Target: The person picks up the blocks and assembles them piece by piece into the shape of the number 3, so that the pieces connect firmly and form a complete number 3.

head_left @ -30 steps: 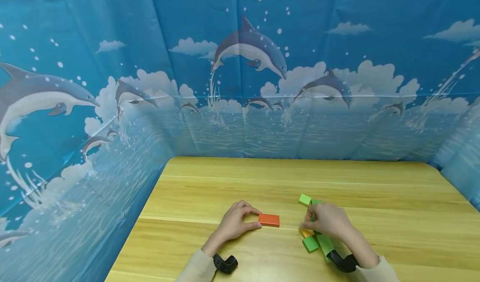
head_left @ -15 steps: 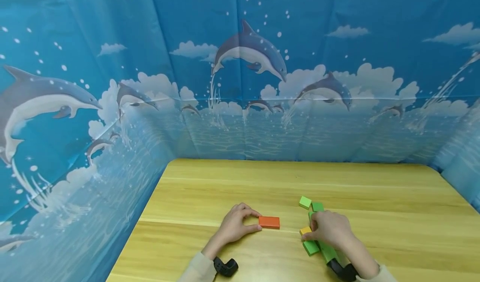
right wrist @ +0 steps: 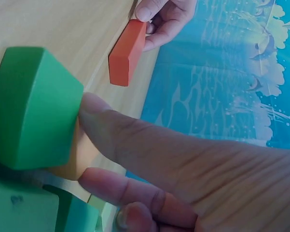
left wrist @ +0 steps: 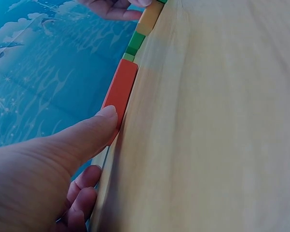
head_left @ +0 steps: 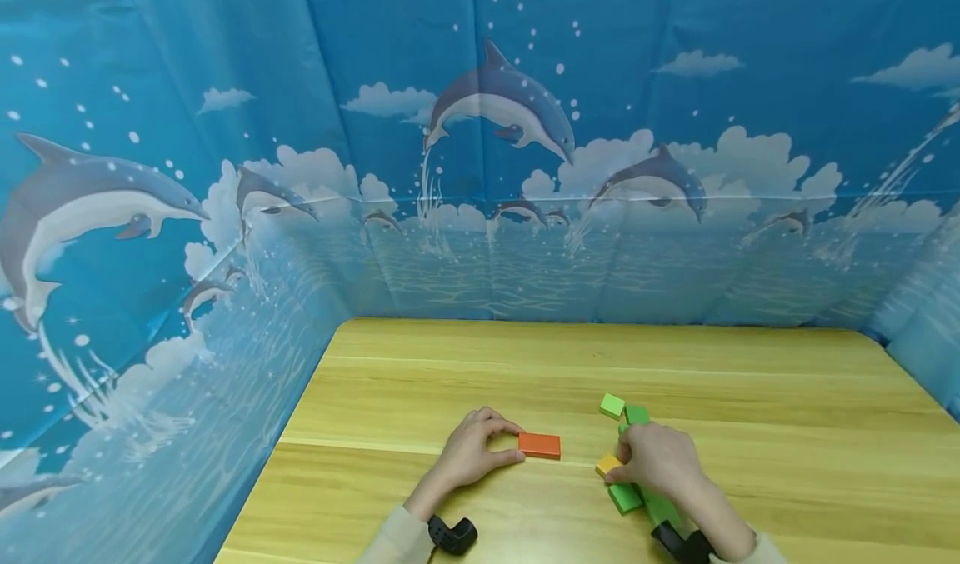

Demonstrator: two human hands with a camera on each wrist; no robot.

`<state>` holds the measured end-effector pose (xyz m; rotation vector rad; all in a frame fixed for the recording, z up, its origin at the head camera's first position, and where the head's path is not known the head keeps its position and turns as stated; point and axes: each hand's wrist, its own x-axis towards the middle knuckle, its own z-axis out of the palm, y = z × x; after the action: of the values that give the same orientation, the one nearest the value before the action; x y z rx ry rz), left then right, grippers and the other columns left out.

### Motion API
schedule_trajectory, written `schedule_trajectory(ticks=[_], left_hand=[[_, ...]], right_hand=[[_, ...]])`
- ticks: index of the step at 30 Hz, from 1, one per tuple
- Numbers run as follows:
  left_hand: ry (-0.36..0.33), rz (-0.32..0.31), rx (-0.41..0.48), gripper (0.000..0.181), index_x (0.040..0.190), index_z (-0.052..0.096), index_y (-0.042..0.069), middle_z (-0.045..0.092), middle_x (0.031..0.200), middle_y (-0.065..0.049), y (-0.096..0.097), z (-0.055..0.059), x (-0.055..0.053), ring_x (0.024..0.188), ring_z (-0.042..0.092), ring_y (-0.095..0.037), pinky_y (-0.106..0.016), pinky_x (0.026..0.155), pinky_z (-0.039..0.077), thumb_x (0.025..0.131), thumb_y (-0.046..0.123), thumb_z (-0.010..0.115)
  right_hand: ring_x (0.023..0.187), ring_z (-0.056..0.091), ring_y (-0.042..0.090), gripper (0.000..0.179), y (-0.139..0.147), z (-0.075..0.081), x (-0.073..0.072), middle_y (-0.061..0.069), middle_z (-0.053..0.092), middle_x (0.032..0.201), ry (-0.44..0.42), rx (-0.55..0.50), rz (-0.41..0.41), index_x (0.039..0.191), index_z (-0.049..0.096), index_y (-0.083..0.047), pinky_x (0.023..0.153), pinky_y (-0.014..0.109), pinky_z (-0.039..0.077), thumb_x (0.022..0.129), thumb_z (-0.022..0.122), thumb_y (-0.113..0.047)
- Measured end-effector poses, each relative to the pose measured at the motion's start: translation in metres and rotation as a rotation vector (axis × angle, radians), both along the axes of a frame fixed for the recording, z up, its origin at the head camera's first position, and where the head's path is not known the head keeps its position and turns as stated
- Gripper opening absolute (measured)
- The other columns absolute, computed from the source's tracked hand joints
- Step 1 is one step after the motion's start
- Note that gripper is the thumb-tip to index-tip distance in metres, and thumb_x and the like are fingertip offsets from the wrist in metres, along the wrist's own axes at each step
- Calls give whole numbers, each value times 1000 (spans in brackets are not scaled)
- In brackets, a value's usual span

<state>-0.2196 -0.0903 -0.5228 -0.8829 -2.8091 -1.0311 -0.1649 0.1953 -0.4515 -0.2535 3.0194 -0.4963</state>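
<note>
My left hand (head_left: 468, 449) pinches the left end of a flat red rectangular block (head_left: 540, 445) between thumb and index finger. The block lies on the wooden table. To the right, my right hand (head_left: 663, 460) holds a small yellow-orange block (head_left: 607, 464) with thumb and index finger. In the right wrist view, a green block (right wrist: 36, 108) partly covers that yellow-orange block (right wrist: 82, 150). Just in front of it in the head view sits a small green block (head_left: 625, 498). A longer green block (head_left: 660, 510) runs beneath the right hand, partly hidden.
A light green block (head_left: 612, 405) and another green block (head_left: 637, 414) lie beyond the right hand. The wooden table (head_left: 420, 372) meets a blue dolphin-print curtain (head_left: 480, 272) at its back and left. Each wrist wears a black device, the left one (head_left: 453, 536) near the front.
The right hand has drawn slightly toward the body, and the yellow-orange block has shifted a little left, out from the green blocks. The left hand and red block stay in place.
</note>
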Motion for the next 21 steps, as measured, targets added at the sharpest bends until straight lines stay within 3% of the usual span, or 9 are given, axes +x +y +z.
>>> schedule_trajectory(ticks=[16, 21], left_hand=[[-27, 7, 12, 37, 111, 69, 31, 51, 100, 14, 1, 1, 3, 83, 42, -6, -25, 69, 35, 82, 54, 67], [-18, 19, 8, 37, 110, 69, 31, 51, 100, 14, 1, 2, 3, 83, 42, -6, -25, 69, 35, 81, 54, 67]], right_hand=[[58, 47, 10, 24, -17, -1, -13, -11, 55, 66, 7, -23, 62, 76, 65, -22, 51, 34, 39, 67, 85, -32], [56, 47, 9, 24, -20, -4, -15, -11, 55, 66, 46, -16, 65, 79, 67, -23, 48, 33, 39, 67, 85, -33]])
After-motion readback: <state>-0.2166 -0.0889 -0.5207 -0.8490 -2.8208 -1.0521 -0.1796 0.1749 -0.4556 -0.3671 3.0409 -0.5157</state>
